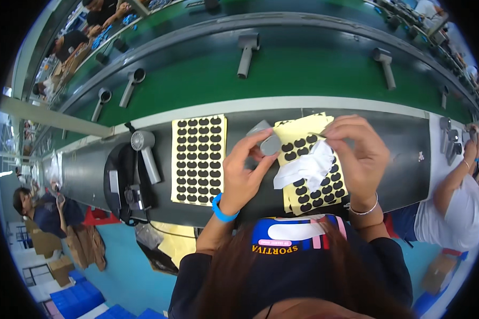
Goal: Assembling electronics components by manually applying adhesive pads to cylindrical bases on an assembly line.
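Note:
My left hand, with a blue band at its wrist, is closed around a grey handheld fan. The round flat end of its handle faces up at me, and my fingers hide part of the rest. To the right, my right hand pinches a thin dark piece that looks like a black sticker, seen edge-on. Below the fingertips, a crumpled white tissue lies over a stack of yellow sheets of black stickers. Another yellow sticker sheet lies flat left of my left hand.
A finished-looking grey fan lies beside a black bag at the left of the dark table. Beyond the pale ledge, a green conveyor carries several grey fan bodies. A co-worker in white sits at the right.

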The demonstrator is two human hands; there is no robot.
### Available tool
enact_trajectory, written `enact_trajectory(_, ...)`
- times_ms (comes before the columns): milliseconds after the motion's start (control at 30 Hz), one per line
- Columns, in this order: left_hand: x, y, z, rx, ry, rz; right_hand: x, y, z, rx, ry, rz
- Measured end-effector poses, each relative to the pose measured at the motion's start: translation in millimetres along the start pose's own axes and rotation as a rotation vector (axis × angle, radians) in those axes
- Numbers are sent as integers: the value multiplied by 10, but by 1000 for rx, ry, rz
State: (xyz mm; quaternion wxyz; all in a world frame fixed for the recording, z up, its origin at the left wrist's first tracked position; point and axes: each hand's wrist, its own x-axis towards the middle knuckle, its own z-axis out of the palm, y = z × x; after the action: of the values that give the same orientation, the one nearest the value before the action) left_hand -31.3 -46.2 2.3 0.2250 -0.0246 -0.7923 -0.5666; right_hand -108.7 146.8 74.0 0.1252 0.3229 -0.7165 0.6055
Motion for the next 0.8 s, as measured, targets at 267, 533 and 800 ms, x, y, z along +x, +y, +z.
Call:
enact_trajectory(267,110,76,-32,70,-29,79,-135,124,188,121,-150,123)
enact_trajectory(533,-14,79,-26,-175,-129,-94,-226,130,269,285,-199,337)
enact_trajectory(800,-40,143,4,-433,-162,-201,-273,157,256,416,-196,449)
